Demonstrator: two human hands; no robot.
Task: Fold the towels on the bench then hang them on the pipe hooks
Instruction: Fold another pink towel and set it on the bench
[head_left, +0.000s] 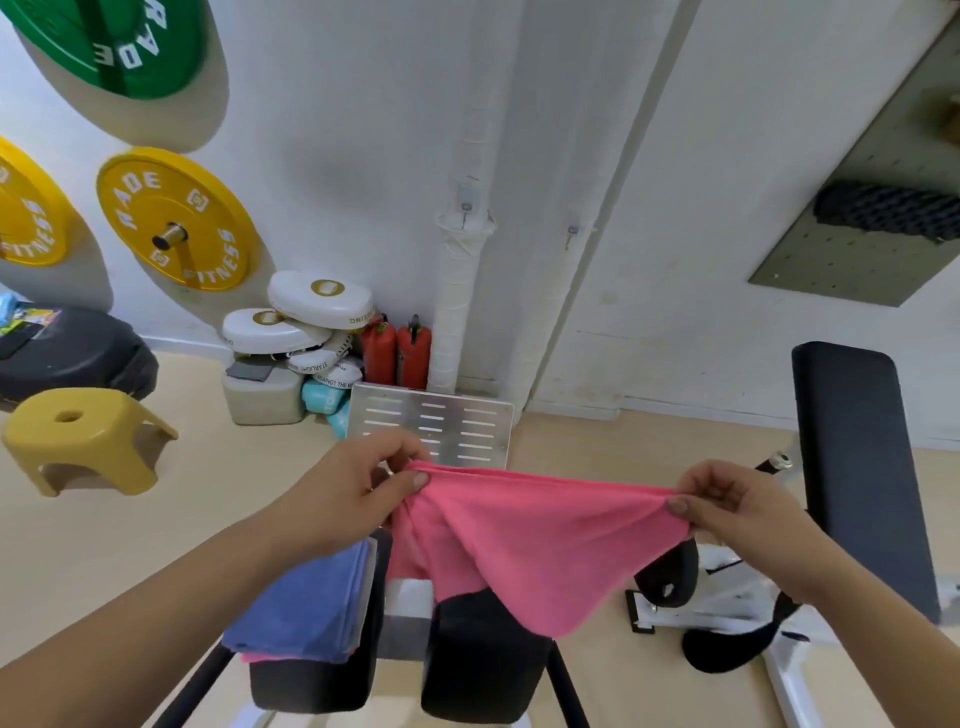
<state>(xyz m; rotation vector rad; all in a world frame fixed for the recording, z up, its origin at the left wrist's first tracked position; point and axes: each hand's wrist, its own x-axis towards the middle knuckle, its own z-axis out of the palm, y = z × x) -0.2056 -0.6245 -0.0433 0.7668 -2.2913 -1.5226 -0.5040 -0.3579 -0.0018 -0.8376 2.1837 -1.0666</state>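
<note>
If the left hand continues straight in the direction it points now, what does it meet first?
The left hand points up and right, away from the person. Probably it meets the slotted metal plate first, just past the fingertips in the picture, though depth is unclear. It pinches the pink towel, which would go with it.

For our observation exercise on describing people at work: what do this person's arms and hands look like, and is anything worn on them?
Both forearms are bare up to the frame edge: no sleeves show. The left hand and right hand wear no gloves, and no rings, watch or bracelets are visible. The thumbnails that show are short and unpainted. No markings or tattoos can be seen.
</note>
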